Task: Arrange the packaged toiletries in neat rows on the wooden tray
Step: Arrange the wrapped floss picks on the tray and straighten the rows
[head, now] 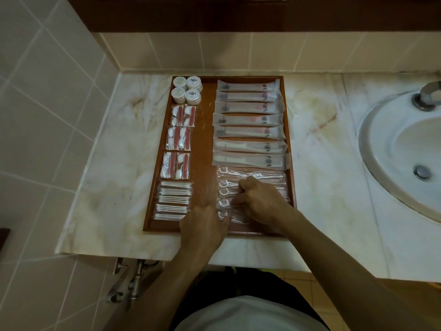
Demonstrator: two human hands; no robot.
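While both grips pinch floss packets, tray centre strip bare.

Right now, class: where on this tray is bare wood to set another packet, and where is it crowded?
Free: the bare strip of the wooden tray between the cotton packets and toothbrush sleeves. Crowded: the near right corner, where both hands, left and right, work the floss picks.
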